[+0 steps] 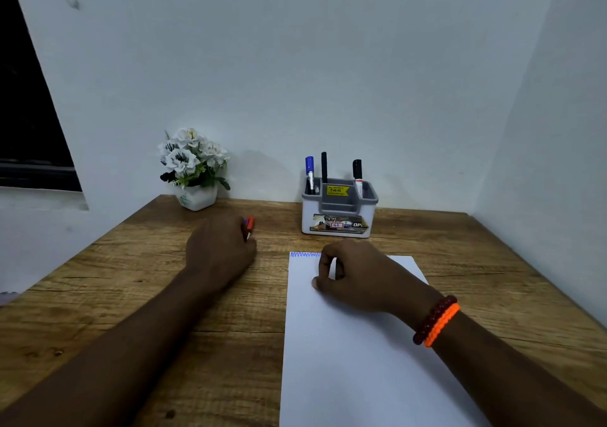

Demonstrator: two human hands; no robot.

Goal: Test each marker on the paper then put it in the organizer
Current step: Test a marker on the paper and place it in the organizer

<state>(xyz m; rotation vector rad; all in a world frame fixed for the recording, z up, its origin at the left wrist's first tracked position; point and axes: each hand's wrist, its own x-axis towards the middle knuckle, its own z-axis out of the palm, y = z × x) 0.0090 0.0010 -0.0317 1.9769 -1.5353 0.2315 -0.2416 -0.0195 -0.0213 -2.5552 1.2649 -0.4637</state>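
Left hand grips red marker (cap poking past fingers); right hand curled, empty

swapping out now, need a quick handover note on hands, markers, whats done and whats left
Left hand: on the table left of the paper, closed on a red marker; something purple shows beside it, maybe another marker.
Right hand: loosely curled, resting on the paper, holding nothing visible.
Organizer: three markers in it, one blue, two black-capped.
Done: a blue squiggle along the paper's top edge.
Left: test the red marker, put it in the organizer.
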